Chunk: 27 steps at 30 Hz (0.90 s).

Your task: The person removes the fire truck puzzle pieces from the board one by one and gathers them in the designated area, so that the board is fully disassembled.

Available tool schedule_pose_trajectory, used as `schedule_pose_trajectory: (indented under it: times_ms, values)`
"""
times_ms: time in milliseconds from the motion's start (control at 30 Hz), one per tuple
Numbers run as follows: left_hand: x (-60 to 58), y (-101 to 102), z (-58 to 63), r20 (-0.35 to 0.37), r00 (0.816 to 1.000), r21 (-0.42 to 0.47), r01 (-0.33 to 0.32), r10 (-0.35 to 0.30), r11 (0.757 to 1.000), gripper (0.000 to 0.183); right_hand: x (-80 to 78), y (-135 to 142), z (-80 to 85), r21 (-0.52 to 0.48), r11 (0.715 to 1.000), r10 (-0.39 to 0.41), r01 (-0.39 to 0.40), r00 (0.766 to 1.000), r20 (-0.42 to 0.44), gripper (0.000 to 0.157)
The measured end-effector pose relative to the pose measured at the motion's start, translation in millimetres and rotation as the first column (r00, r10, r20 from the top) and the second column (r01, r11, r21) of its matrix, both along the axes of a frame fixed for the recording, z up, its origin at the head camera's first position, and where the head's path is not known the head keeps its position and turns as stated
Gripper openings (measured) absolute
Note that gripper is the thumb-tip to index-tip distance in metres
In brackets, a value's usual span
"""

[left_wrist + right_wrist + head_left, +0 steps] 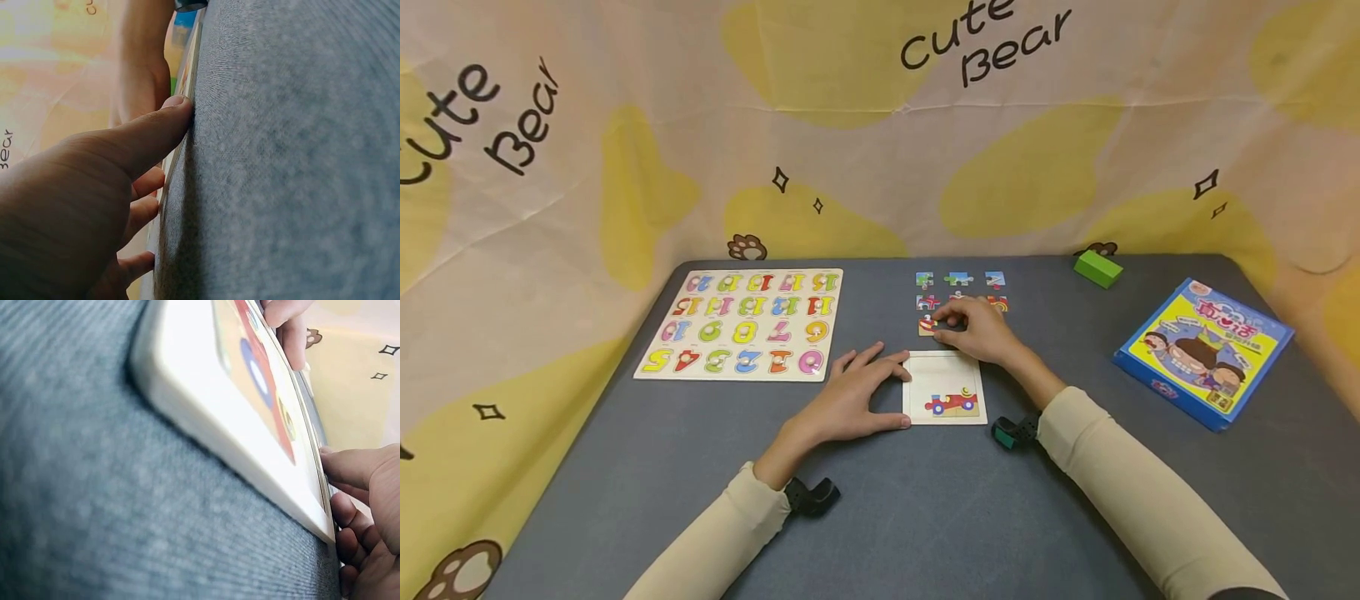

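A square white puzzle tray [936, 371] lies on the table, with joined pieces showing a red vehicle [953, 403] at its lower right. My left hand [857, 396] rests along the tray's left side, fingers spread, thumb near the lower corner and fingertips at the upper part of the edge. Beyond the tray, my right hand [981, 331] pinches the right side of a puzzle piece [926, 325] in the nearest row with thumb and forefinger. More loose puzzle pieces [958, 279] lie in rows behind it, some partly covered by the hand.
A number board [739, 325] lies at the left. On the right sits a blue and yellow box [1202, 354], with a green block [1098, 269] near the back edge. A printed curtain [865, 150] hangs behind the grey table [925, 517].
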<state>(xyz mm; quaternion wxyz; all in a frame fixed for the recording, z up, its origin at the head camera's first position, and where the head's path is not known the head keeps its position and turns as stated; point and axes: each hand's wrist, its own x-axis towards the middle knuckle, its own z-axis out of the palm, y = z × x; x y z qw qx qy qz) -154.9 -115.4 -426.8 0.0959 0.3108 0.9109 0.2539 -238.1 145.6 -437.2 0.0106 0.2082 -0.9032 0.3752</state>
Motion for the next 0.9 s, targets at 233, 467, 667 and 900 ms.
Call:
schedule_pose_trajectory:
  times_ms: [233, 467, 667, 900]
  values:
    - [-0.1, 0.6, 0.5, 0.005, 1.000, 0.015, 0.006, -0.006, 1.000, 0.052, 6.4, 9.8, 1.2, -0.141, 0.989, 0.055, -0.041, 0.994, 0.092, 0.031]
    - [-1.5, 1.1, -2.1, 0.009, 1.000, 0.041, -0.007, 0.007, 0.999, 0.045, 23.7, 21.4, 0.8, -0.200, 0.979, 0.071, -0.050, 0.993, 0.099, 0.028]
    - [-2.0, 1.3, -4.1, 0.005, 1.000, 0.036, -0.007, 0.006, 0.999, 0.041, 43.1, 24.9, 2.9, -0.171, 0.984, 0.069, -0.056, 0.995, 0.071, 0.025]
    - [-0.6, 1.7, -2.0, 0.000, 1.000, 0.043, -0.012, 0.012, 0.999, 0.043, 62.2, 24.0, 3.8, -0.084, 0.989, 0.119, -0.119, 0.993, -0.003, 0.027]
